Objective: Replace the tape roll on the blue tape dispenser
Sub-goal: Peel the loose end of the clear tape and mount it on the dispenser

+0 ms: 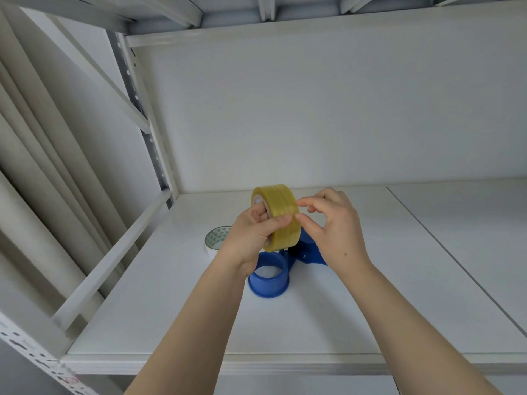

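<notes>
Head view shows both bare forearms reaching over a white metal shelf point(370, 280), with the hands meeting above its middle. The left hand point(251, 238) grips a wide roll of yellowish clear packing tape point(278, 215), held up on edge off the shelf: some fingers point(258, 213) are hooked through the cardboard core and the thumb is pressed across the outer tape face. The right hand point(333, 226) is at the roll's right side, its thumb and forefinger pinched close together against the tape surface, the other fingers curled loosely; whether a tape end is caught between them cannot be told. Directly below the hands the blue plastic tape dispenser point(271, 277) lies on the shelf, its round hub bare and facing up, its handle partly hidden behind the right wrist. Just left of it, toward the shelf's left edge, lies a flat white roll with a green triangle-patterned face point(216, 238), partly covered by the left hand.
</notes>
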